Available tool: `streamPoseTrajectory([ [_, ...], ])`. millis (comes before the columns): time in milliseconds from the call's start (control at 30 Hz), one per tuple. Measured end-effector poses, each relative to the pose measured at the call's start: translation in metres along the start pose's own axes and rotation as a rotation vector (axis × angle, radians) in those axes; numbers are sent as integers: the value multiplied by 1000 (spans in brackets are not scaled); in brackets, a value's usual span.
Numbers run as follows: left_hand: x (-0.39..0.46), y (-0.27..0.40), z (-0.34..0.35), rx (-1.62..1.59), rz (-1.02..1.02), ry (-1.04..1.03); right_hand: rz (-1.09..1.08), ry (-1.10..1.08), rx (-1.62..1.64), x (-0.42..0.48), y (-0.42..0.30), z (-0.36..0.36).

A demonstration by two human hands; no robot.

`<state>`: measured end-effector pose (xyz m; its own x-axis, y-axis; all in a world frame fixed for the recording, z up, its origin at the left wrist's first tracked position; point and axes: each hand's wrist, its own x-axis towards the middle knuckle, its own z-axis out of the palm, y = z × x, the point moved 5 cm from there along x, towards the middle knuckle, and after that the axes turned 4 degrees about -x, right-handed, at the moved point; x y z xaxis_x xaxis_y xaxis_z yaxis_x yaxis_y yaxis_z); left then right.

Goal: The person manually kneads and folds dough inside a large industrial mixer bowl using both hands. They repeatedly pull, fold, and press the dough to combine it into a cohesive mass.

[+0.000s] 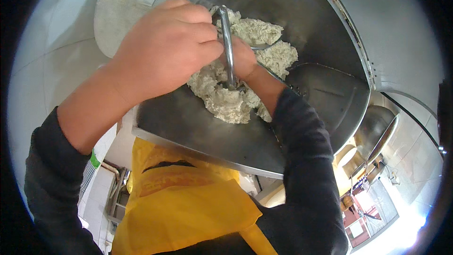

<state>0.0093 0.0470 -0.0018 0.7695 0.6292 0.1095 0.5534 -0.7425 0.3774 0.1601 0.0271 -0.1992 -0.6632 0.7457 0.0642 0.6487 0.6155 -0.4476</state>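
Ragged pale dough (pixel 228 104) lies in clumps inside a metal dough mixer bowl (pixel 170 117). A bent steel agitator bar (pixel 227 42) rises through the dough. My left hand (pixel 170 46) is curled into a fist beside the bar's upper end, over the dough. Its fingertips are hidden, so what it grips does not show. Just behind the bar, my right hand (pixel 242 56) reaches down among the dough clumps. Its fingers are hidden by the bar and my left hand. More dough (pixel 277 56) hangs about another rod at the right.
The bowl's metal rim (pixel 208 161) runs close to my yellow apron (pixel 187 212). A raised lid or housing panel (pixel 393 24) stands at the right. Beyond the bowl are a large metal wok (pixel 377 131) and a tiled wall (pixel 414 163). A pale rounded panel (pixel 120 10) is at upper left.
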Motion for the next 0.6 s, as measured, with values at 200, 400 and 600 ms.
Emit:
streamPoseTrajectory([
  [200, -3, 0, 1, 22, -2, 21, 103, 56, -251, -19, 13, 15],
  [400, 3, 2, 0, 38, -16, -53, 582, -123, -159, -74, 60, -9],
  [600, 6, 5, -1, 51, -32, -77, 456, -68, -134, -53, 92, -35],
])
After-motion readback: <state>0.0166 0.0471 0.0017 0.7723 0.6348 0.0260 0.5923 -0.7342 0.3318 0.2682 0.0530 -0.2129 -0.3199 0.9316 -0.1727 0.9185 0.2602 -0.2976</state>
